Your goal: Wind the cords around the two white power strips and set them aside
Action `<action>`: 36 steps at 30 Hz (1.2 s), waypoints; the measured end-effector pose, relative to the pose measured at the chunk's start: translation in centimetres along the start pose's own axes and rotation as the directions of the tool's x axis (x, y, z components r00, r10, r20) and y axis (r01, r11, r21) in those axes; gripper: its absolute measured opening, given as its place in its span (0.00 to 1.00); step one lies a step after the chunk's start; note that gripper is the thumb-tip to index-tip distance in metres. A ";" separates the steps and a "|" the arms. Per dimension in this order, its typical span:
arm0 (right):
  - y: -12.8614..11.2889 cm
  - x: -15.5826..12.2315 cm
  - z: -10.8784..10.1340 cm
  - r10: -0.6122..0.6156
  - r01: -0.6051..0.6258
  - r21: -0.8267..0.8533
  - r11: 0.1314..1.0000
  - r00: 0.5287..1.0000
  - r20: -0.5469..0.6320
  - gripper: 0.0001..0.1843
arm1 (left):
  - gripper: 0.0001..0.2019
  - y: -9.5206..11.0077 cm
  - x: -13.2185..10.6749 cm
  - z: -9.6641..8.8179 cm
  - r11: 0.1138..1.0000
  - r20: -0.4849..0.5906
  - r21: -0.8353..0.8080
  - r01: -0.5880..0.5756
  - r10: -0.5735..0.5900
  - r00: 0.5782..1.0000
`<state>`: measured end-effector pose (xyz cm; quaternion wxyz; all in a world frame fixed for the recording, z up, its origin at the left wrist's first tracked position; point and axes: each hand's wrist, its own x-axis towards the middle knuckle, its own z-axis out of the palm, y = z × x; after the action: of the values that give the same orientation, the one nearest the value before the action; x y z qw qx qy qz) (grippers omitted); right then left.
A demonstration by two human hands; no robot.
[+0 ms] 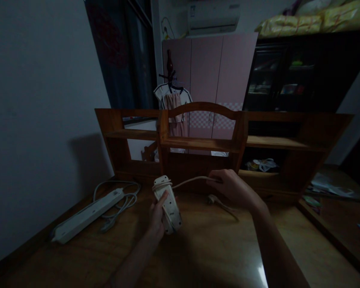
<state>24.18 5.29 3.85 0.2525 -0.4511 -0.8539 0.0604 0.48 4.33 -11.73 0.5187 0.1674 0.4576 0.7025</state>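
The room is dim, and no brand, label or writing can be read on anything; the socket faces show only faint markings too small to make out.

The left hand is closed around a short white power strip, thumb laid across its face, holding it tilted above the bench near the middle. A few turns of its cord are wrapped round the strip's far end. From there the cord runs right to the right hand, which pinches it between curled fingers, just in front of the wooden shelf unit. The cord's plug lies on the bench just below the right hand, with a short tail of cord trailing to the right.

To the left a long white strip lies slantwise on the bench, its own cable looped loosely beside its far end, near the wall. It is well apart from both hands.

The bench's near half, between and below the forearms, is bare wood. Its left edge meets the wall, the shelf unit closes off the back, and a raised edge bounds it at the right.

Small clutter sits in the lower right shelf bay. Behind stand pink cupboard doors, hung clothes and an air conditioner.
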 end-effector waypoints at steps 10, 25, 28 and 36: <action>4.3 -2.5 -5.2 0.139 -0.151 -0.039 0.988 0.966 -0.217 0.13 | 0.29 -0.3 -0.6 0.3 1.000 0.067 0.026 -0.003 0.002 0.998; 8.4 -3.7 -6.6 0.158 -0.276 -0.165 0.947 0.846 -0.509 0.17 | 0.26 -1.5 -0.1 -0.2 0.999 0.024 0.030 -0.026 0.026 0.999; 8.5 -3.6 -6.3 0.171 -0.283 -0.153 0.947 0.847 -0.504 0.17 | 0.24 -1.3 -0.1 -0.3 0.998 0.062 0.017 0.054 -0.055 0.997; 12.1 -2.7 -5.0 0.280 -0.430 -0.342 0.836 0.869 -0.408 0.18 | 0.22 -1.0 -0.7 0.0 0.982 0.047 0.023 0.189 -0.190 0.981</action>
<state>36.85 9.61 3.12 0.2768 -0.6510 -0.6889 -0.1580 1.34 3.81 -12.35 0.5928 0.1448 0.4651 0.6413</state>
